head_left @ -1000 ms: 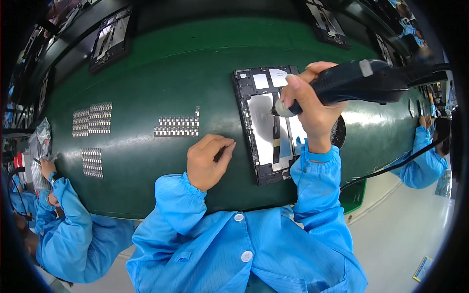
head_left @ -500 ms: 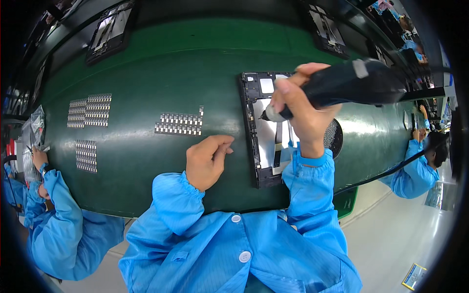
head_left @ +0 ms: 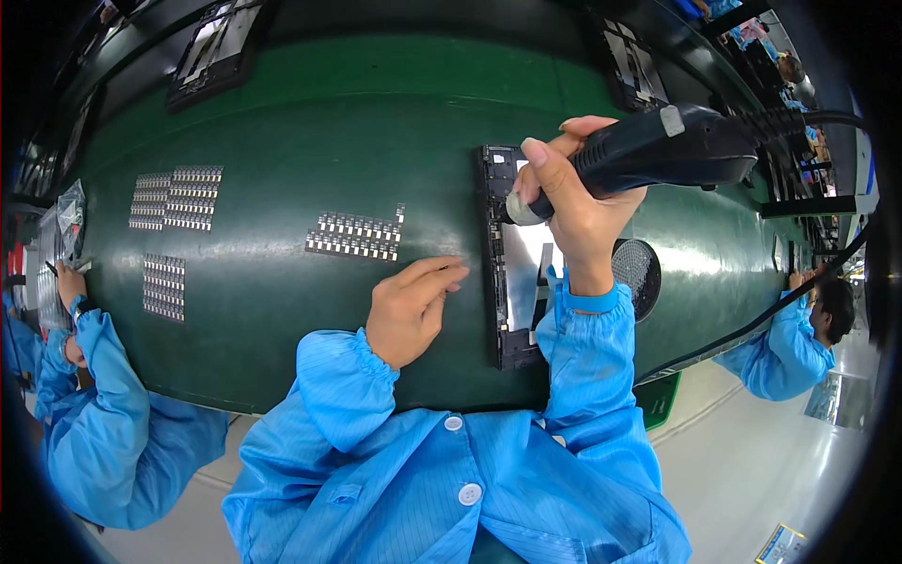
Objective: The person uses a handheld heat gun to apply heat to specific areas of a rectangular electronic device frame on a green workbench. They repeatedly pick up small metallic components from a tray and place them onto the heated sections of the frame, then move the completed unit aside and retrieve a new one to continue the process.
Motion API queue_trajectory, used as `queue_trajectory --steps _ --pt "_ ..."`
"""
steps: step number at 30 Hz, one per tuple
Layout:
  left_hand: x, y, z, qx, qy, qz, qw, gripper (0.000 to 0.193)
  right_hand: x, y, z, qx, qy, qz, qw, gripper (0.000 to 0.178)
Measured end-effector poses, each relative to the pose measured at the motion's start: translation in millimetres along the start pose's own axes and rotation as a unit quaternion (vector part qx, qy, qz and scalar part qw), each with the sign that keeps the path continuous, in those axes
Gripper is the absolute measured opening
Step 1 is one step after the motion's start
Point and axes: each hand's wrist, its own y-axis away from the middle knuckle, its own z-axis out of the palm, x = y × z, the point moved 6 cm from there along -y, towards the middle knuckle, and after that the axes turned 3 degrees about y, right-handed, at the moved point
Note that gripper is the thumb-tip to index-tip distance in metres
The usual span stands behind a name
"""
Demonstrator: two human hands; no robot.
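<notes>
In my right hand (head_left: pixel 584 211) is a black corded electric screwdriver (head_left: pixel 691 150), held tilted with the fingers wrapped round its front end. Its tip is over the upper left edge of a flat black device housing (head_left: pixel 520 282) with silvery panels, which lies on the green bench. Whether the tip touches a screw is hidden. My left hand (head_left: pixel 409 312) hovers or rests just left of the housing, its fingers stretched out and nothing visible in them. Beyond it lies a sheet of small dark pieces with pale marks (head_left: pixel 352 235).
More such sheets (head_left: pixel 194 197) lie farther left. A round black dish (head_left: pixel 658 282) with grainy silvery contents is right of my right wrist. Similar housings (head_left: pixel 216 52) stand along the far side. Co-workers in blue sit left (head_left: pixel 122 414) and right (head_left: pixel 780 348). A black cable (head_left: pixel 752 329) runs along the right edge.
The screwdriver's tip has moved up toward the housing's left edge. My left fingers have straightened from a loose curl. The view has shifted slightly.
</notes>
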Motion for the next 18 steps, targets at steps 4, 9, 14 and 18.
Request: queue_trajectory --steps 4,9,14,18 --pt "-2 1 0 -0.003 -0.009 0.005 1.0 0.022 3 0 1 -0.003 0.004 0.005 1.0 0.027" --pt "0 2 0 -0.005 -0.014 0.002 1.0 0.023 4 4 9 -0.031 0.022 0.024 0.999 0.027" --pt "0 2 0 -0.007 -0.017 0.006 1.0 0.023 3 12 17 -0.07 0.062 -0.006 0.996 0.031" --pt "0 1 0 -0.006 -0.023 0.01 1.0 0.023 3 10 16 -0.055 0.045 0.013 0.997 0.032"
